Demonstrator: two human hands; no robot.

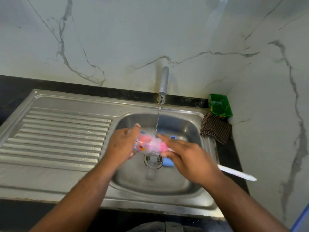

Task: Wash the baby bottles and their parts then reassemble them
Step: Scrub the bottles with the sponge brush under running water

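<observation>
The steel sink (133, 183), smooth and rounded, has a ribbed drainboard (63, 139) on its left. Above the basin the left hand (120, 146) grips the base end of a clear plastic bottle (147, 145), which lies sideways between both hands. The right hand (189, 158) closes round a brush (237, 173): its white handle juts past the sink's right rim, its pink sponge head sits inside the bottle. A checked cloth (215, 129) lies at the sink's right rim. A thin stream from the metal tap (163, 81) behind the sink meets the bottle. A blue part (168, 162) lies by the sink's drain.
</observation>
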